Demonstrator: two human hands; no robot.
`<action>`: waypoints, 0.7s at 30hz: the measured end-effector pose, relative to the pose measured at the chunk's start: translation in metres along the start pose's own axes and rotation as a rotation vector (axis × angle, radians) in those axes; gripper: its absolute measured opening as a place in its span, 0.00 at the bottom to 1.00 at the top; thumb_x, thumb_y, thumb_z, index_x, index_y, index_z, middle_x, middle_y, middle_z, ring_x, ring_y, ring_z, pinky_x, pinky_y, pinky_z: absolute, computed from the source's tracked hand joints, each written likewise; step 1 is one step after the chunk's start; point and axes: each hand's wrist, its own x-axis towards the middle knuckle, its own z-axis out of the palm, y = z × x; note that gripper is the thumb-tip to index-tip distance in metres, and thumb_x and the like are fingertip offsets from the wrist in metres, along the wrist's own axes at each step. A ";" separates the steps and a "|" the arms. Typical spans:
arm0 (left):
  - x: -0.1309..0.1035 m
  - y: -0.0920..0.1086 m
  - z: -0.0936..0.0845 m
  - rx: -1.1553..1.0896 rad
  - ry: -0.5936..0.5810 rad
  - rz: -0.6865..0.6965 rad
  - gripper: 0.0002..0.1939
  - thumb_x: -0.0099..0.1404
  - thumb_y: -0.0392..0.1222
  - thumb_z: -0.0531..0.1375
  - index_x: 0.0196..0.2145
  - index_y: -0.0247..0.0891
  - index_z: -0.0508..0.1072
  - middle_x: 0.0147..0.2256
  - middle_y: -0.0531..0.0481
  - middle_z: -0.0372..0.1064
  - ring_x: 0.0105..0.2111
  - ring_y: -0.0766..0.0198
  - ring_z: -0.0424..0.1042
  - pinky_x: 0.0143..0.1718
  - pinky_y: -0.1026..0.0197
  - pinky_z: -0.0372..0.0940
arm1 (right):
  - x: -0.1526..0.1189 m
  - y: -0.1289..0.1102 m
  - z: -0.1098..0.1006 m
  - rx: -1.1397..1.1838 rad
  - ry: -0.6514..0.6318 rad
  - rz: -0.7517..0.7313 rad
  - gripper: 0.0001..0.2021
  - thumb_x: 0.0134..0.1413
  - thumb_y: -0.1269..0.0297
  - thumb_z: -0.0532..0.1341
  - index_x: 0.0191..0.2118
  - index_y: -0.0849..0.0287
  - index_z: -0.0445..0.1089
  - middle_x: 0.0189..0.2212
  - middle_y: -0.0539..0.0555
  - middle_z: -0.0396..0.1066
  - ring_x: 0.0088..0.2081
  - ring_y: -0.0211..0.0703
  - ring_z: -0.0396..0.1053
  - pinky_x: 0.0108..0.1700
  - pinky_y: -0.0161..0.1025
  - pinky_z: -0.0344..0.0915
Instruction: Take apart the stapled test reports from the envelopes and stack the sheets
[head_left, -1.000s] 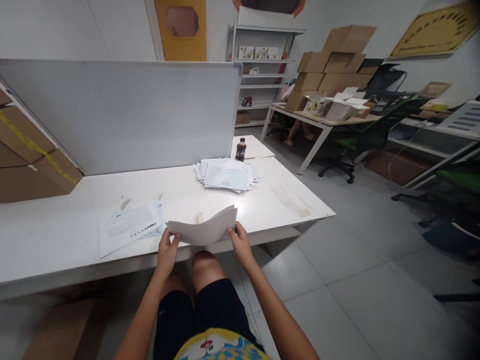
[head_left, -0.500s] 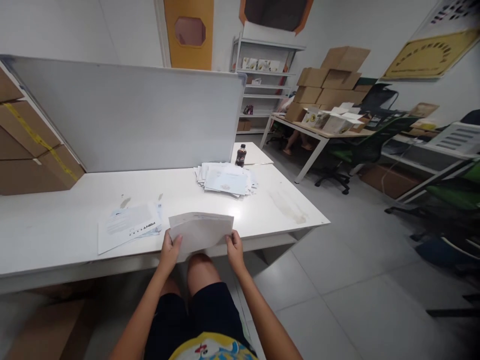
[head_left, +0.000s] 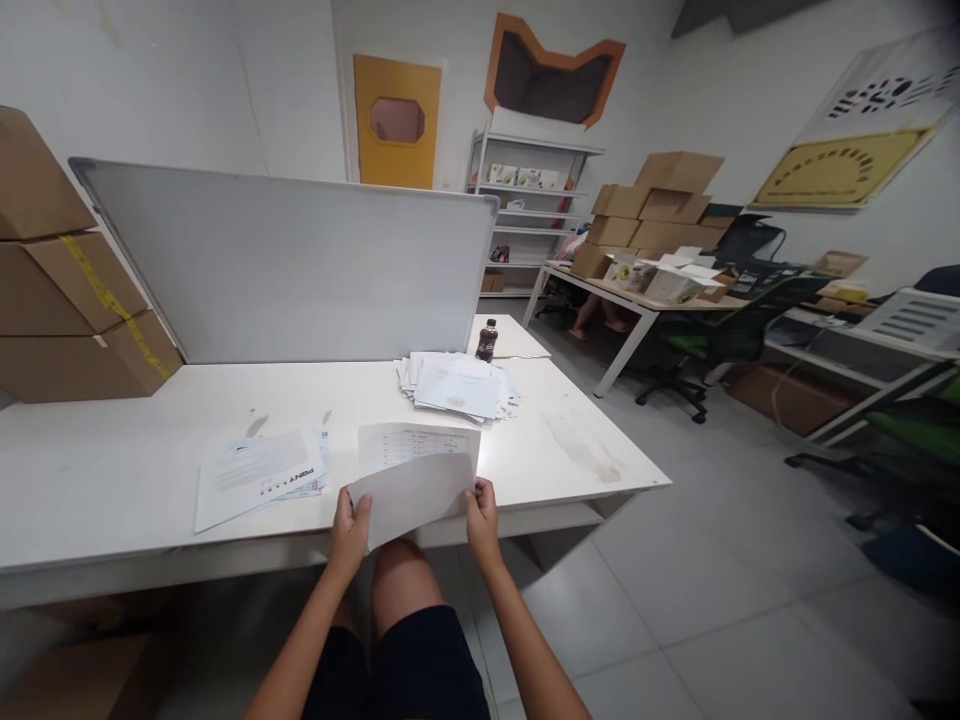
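A folded sheet of paper [head_left: 421, 495] is stretched between my two hands at the front edge of the white table [head_left: 150, 490]. My left hand [head_left: 350, 525] pinches its left edge, thumb on top. On the right edge, my right hand [head_left: 481, 510] is closed the same way. Behind the blank near flap, the paper's far part shows printed lines. Loose printed papers [head_left: 259, 475] lie to the left of my left hand. Farther back sits a pile of papers and envelopes [head_left: 457, 388], a pale blue one on top.
A dark soda bottle [head_left: 487, 341] stands behind the pile. A whiteboard [head_left: 300, 270] borders the table's back, with cardboard boxes [head_left: 67, 290] at left. Across the room are a second table with stacked boxes [head_left: 652, 215], office chairs [head_left: 750, 320] and a shelf [head_left: 525, 210]; a person's legs show under that table.
The paper's near flap has come down toward me, so printed lines on its far part now show. Both hands still grip the edges. The camera view has tilted up.
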 end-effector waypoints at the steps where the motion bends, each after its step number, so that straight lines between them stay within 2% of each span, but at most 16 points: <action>1: -0.001 -0.001 0.000 0.003 0.006 0.003 0.17 0.61 0.54 0.57 0.41 0.40 0.66 0.38 0.48 0.69 0.43 0.56 0.68 0.48 0.54 0.61 | -0.001 -0.002 0.000 0.006 0.011 -0.009 0.12 0.51 0.55 0.56 0.39 0.56 0.61 0.33 0.51 0.66 0.36 0.43 0.65 0.41 0.40 0.62; 4: 0.001 0.001 0.000 -0.010 0.017 0.026 0.15 0.61 0.53 0.57 0.40 0.41 0.66 0.36 0.50 0.68 0.41 0.57 0.68 0.46 0.55 0.62 | -0.003 -0.012 0.004 0.016 0.055 -0.048 0.12 0.54 0.54 0.54 0.40 0.55 0.59 0.34 0.52 0.66 0.38 0.43 0.65 0.43 0.41 0.61; 6: 0.005 0.001 0.000 -0.015 0.010 0.036 0.16 0.61 0.53 0.57 0.42 0.41 0.65 0.38 0.48 0.68 0.42 0.57 0.68 0.47 0.54 0.62 | -0.002 -0.013 0.007 0.003 0.060 -0.061 0.13 0.55 0.53 0.53 0.41 0.55 0.59 0.34 0.52 0.65 0.38 0.43 0.65 0.43 0.41 0.61; 8: 0.006 -0.001 -0.001 0.032 -0.025 0.033 0.17 0.59 0.52 0.58 0.43 0.41 0.64 0.39 0.47 0.69 0.43 0.56 0.68 0.47 0.53 0.62 | -0.003 -0.008 0.008 -0.014 0.057 -0.051 0.14 0.54 0.51 0.53 0.40 0.55 0.58 0.33 0.52 0.65 0.37 0.42 0.64 0.42 0.40 0.61; 13: 0.003 -0.011 -0.004 0.259 -0.131 0.046 0.11 0.60 0.52 0.56 0.34 0.42 0.65 0.29 0.52 0.66 0.33 0.57 0.68 0.38 0.56 0.63 | -0.006 0.009 0.005 -0.001 0.068 -0.014 0.16 0.54 0.48 0.54 0.39 0.56 0.58 0.32 0.51 0.64 0.36 0.42 0.63 0.40 0.41 0.61; 18: 0.005 -0.014 -0.004 0.270 -0.074 0.057 0.13 0.59 0.51 0.56 0.37 0.41 0.65 0.32 0.50 0.68 0.35 0.57 0.69 0.39 0.55 0.64 | -0.004 0.006 0.003 -0.012 0.057 -0.065 0.16 0.55 0.49 0.54 0.42 0.55 0.58 0.34 0.52 0.64 0.38 0.42 0.64 0.44 0.41 0.61; 21: 0.006 -0.016 -0.005 0.256 0.022 0.054 0.17 0.57 0.51 0.58 0.41 0.40 0.64 0.33 0.49 0.67 0.36 0.57 0.69 0.40 0.54 0.64 | -0.002 0.004 0.001 -0.063 -0.056 -0.067 0.16 0.56 0.50 0.54 0.43 0.56 0.59 0.35 0.52 0.66 0.39 0.43 0.65 0.44 0.41 0.61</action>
